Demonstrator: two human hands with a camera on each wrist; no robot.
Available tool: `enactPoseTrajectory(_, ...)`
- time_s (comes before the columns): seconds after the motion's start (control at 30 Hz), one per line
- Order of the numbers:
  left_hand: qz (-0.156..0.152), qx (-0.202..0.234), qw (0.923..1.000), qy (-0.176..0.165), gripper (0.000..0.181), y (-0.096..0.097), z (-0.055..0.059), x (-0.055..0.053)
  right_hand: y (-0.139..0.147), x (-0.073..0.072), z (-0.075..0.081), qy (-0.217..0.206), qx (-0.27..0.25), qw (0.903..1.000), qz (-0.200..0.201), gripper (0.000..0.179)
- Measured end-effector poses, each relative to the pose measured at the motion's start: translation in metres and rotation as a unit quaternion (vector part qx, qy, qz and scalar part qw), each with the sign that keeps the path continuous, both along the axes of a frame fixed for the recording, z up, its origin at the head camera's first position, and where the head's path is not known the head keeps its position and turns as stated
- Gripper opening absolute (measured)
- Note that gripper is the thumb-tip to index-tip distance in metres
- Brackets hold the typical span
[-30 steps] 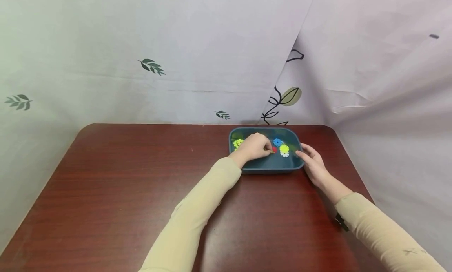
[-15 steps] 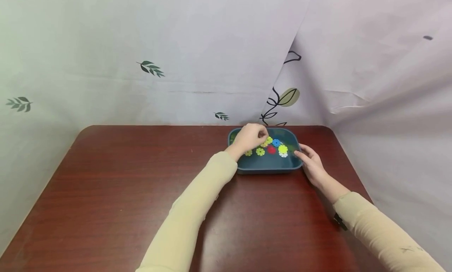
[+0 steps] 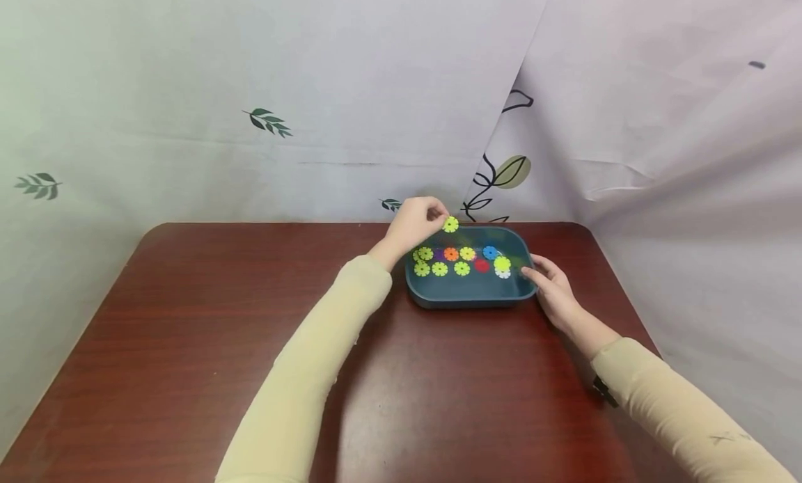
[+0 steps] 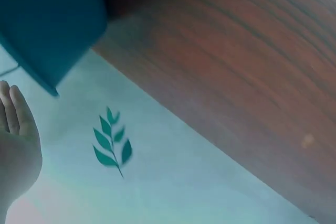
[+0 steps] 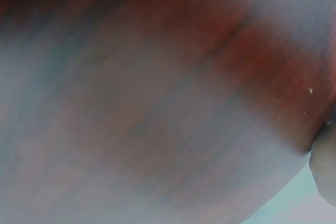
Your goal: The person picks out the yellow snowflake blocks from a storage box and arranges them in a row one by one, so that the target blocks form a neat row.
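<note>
One tray (image 3: 470, 288) gripped, one disc (image 3: 450, 225) in the air

Cloth (image 3: 351, 86): pale, hung behind and along the right, creased at right; dark leaf prints; overlap right of centre with a larger leaf-and-stem drawing (image 3: 501, 177). Tint greenish at left, pinkish at right.

Table (image 3: 238, 330): red-brown, wood-grained, rounded far corners, far edge meeting the cloth; soft glare towards the near middle. Right wrist view mostly blurred table.

Sleeves (image 3: 303, 365): pale, reaching in from the near side.

Tray: dark blue-green, rounded corners, on the table right of centre, close to the far edge.

Right hand (image 3: 554, 291): grasping the tray's right end at the rim.

Left hand (image 3: 415, 225): pinching the disc, yellow-green and notched, above the tray's far rim.

Other discs (image 3: 461, 268): inside the tray, mostly yellow-green, plus orange, purple, blue, red, white; some overlap.
</note>
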State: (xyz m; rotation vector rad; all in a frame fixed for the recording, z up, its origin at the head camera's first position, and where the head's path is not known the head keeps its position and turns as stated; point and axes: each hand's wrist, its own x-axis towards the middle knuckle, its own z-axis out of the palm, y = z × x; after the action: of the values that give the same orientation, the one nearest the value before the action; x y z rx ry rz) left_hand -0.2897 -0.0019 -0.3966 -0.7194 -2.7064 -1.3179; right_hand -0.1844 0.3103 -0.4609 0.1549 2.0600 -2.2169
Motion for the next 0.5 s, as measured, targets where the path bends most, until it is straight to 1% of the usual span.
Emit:
enactPoseTrajectory(0.17, 0.019, 0.028, 0.9994, -0.011, 0.016, -0.024, 0.003, -0.003, -0.001, -0.001, 0.001, 0.003, -0.009, 1.0, -0.001, 0.033)
enactPoseTrajectory(0.33, 0.033, 0.034, 0.9988, -0.012, 0.016, -0.05, 0.004, -0.006, -0.003, -0.003, 0.0, 0.005, -0.01, 0.9999, 0.001, 0.028)
enactPoseTrajectory(0.5, 0.05, 0.034, 0.998, -0.016, 0.017, -0.074, 0.002, -0.006, -0.003, -0.004, -0.002, 0.007, -0.003, 1.0, 0.001, 0.023)
